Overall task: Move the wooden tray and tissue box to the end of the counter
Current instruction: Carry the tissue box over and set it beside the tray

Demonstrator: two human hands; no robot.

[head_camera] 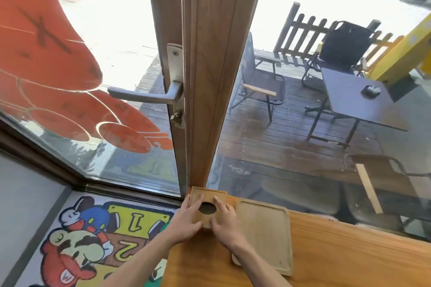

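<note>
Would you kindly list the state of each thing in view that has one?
tissue box: upright at the counter's end, hole empty, both hands on it
left hand: flat on the box
right hand: flat on the box
wooden tray: flat, empty, beside the box
door: shut, handle level

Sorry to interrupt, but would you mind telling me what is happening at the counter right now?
A person has both hands on the wooden tissue box, the left hand on its left side and the right hand on its right, fingers resting on top beside the round opening. The box sits at the counter's far corner, right by the wooden door frame. The wooden tray lies flat on the counter just to its right, empty.
</note>
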